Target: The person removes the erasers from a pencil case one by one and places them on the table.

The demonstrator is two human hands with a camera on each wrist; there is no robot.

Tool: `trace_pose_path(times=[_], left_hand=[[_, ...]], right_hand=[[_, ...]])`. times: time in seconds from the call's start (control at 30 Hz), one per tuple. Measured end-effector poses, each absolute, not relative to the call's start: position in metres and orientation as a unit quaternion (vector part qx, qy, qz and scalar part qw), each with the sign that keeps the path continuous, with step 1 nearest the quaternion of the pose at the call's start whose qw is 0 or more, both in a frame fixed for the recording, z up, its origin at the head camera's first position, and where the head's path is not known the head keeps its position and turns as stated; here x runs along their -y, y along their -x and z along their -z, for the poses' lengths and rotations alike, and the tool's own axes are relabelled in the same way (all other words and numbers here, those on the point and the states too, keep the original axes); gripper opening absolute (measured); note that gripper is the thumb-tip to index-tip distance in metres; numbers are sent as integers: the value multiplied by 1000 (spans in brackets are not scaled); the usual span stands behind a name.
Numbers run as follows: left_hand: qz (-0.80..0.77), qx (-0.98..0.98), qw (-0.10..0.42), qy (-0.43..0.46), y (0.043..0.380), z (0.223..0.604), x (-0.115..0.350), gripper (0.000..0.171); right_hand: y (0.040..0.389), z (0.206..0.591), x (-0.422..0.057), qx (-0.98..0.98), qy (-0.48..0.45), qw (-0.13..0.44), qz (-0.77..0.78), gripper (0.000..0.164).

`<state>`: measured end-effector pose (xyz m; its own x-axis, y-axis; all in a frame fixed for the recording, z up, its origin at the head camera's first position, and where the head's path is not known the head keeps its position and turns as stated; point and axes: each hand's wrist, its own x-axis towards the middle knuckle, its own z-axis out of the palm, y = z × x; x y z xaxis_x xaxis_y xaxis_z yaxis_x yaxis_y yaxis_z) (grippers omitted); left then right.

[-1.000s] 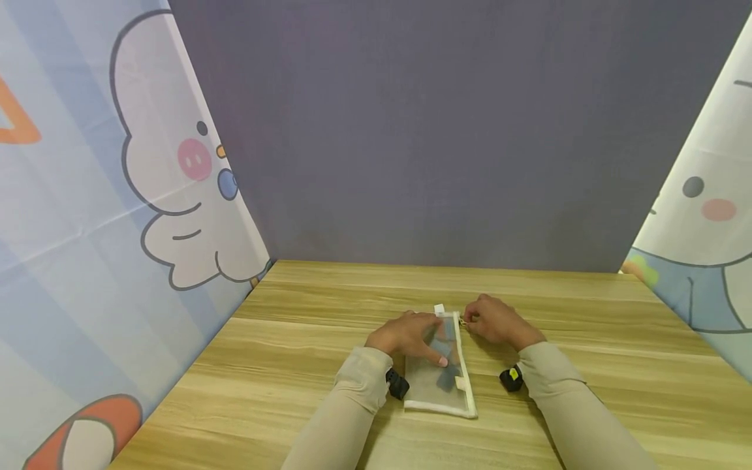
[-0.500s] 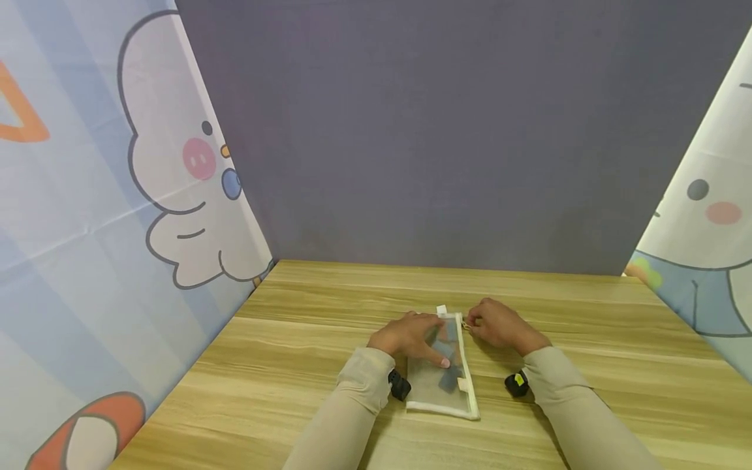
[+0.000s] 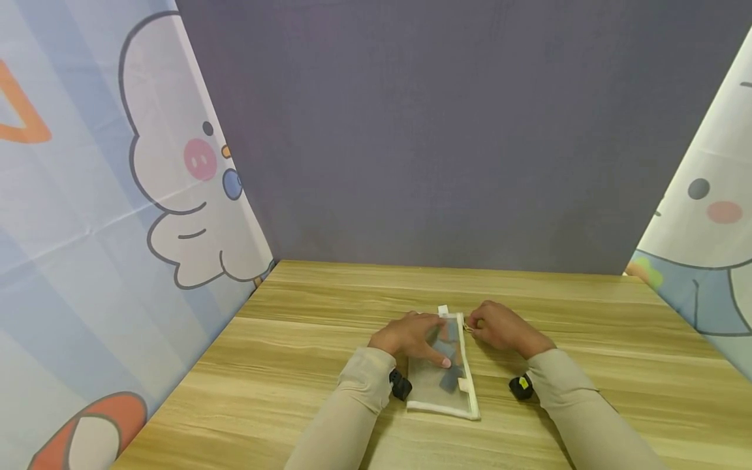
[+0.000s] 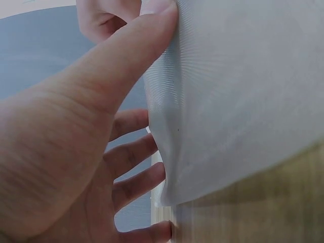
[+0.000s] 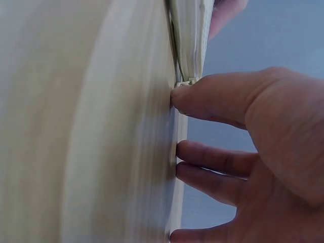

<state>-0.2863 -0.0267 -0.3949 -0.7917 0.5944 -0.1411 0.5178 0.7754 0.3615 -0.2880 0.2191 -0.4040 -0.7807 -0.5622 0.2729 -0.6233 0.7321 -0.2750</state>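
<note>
A translucent mesh pouch (image 3: 425,388) with white edging lies flat on the wooden table, its zipper (image 3: 466,365) along the right side. Dark bluish, flat-looking pieces (image 3: 451,377) show through the mesh. With fingers spread, my left hand (image 3: 405,336) presses on the upper left part of the pouch; in the left wrist view its thumb (image 4: 136,43) rests on the mesh. At the pouch's upper right corner, my right hand (image 3: 498,324) pinches the zipper pull (image 3: 468,328) between thumb and forefinger. The right wrist view shows that thumb (image 5: 217,96) right at the zipper's end.
A white tag (image 3: 443,310) sticks out from the pouch's top edge, and a small pale tab (image 3: 463,384) sits on the zipper side. Behind the table (image 3: 282,365) stands a dark grey panel (image 3: 411,130). Cartoon-printed curtains (image 3: 88,228) flank both sides.
My right hand has shifted slightly right and toward me with the zipper pull. The left hand keeps its place on the pouch. The whole head view has drifted a little.
</note>
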Motion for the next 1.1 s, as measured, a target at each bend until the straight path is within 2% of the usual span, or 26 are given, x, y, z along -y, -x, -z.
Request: trace_pose_path(times=[0.6,0.83,1.1], left_hand=[[-151,-935,126,-296,286,395,28,90],[-157,-936,127,-288,284,394,27,92],[-155,-937,129,-286,285,397,28,92]], right_hand=[[278,404,-221,930,-319,63,-173,15],[274,406,-222,922,-338,82,-173,14],[269,403,-220,927,-327,57,-174,13]])
